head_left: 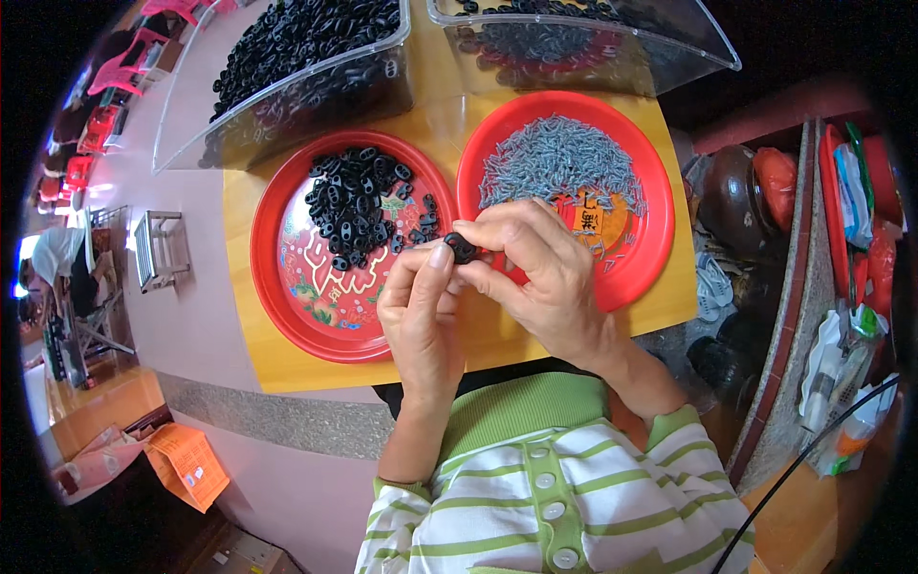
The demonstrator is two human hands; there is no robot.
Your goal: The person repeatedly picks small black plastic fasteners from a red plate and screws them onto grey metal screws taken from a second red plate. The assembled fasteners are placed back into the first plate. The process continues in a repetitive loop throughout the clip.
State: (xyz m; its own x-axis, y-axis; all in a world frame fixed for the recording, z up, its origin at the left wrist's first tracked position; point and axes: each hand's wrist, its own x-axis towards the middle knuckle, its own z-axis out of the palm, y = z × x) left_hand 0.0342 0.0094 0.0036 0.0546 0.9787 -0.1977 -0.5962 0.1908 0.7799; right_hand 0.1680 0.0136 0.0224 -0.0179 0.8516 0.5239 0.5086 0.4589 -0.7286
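Observation:
Between my two hands, over the gap where two red plates meet, is a small black plastic piece (462, 249). My left hand (421, 287) pinches it from the left with thumb and fingers. From the right, my right hand (535, 263) has thumb and forefinger closed on the same piece; whether a screw is also held is hidden. The left red plate (277, 316) bears a heap of black two-holed plastic pieces (354, 206), with a few lying apart near my left fingers. On the right red plate (655, 220) lies a pile of small grey screws (559, 158).
Two clear plastic bins (402, 81) of black pieces stand at the table's far side. The yellow wooden table (253, 330) ends just before my lap. To the right are a dark round jar (736, 196) and a cluttered ledge (794, 277); a metal stool (158, 249) stands left.

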